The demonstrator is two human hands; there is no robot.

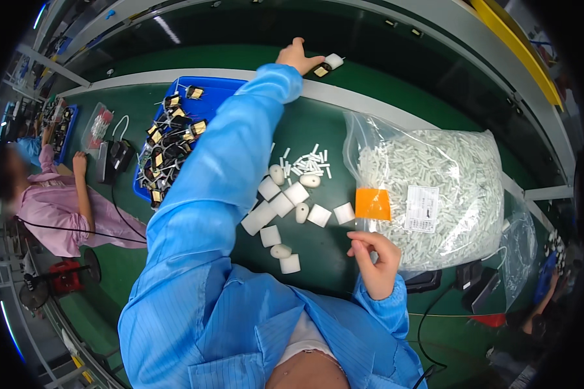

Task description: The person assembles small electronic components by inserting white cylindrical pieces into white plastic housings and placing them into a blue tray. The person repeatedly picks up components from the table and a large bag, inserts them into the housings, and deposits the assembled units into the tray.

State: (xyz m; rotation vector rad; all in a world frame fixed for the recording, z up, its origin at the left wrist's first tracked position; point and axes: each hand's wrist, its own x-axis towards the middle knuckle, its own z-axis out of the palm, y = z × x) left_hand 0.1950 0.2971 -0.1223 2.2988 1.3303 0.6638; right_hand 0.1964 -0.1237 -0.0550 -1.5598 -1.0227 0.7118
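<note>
Part on the belt: a small black component with a pale yellow top (322,69) lies on the green conveyor belt (207,59), beyond the table's far edge, with a white square-faced block (334,60) right up against it.
My left hand: I have my left hand (300,57) stretched out over the belt, fingers spread and open, one tip beside the component; whether it touches, I cannot tell.
My right hand: I hold my right hand (377,260) low over the table, fingers half curled, tips close together; I cannot tell whether anything small is between them.
White pieces: between my arms, loose white foam-like blocks (282,205) lie grouped with smooth off-white oval beads (310,181); just past them is a scatter of short thin white tubes (311,162).
Bag: near my right hand, a clear plastic bag (461,162) bulges with similar tubes, bearing an orange label (372,204) and a white printed one.
Blue tray: left of my sleeve, a blue plastic tray (217,91) holds a heap of black-and-yellow wired components (159,159).
Table: dark green (321,249), edged by a white rail (344,98).
Further left: a co-worker in pink (55,211).
</note>
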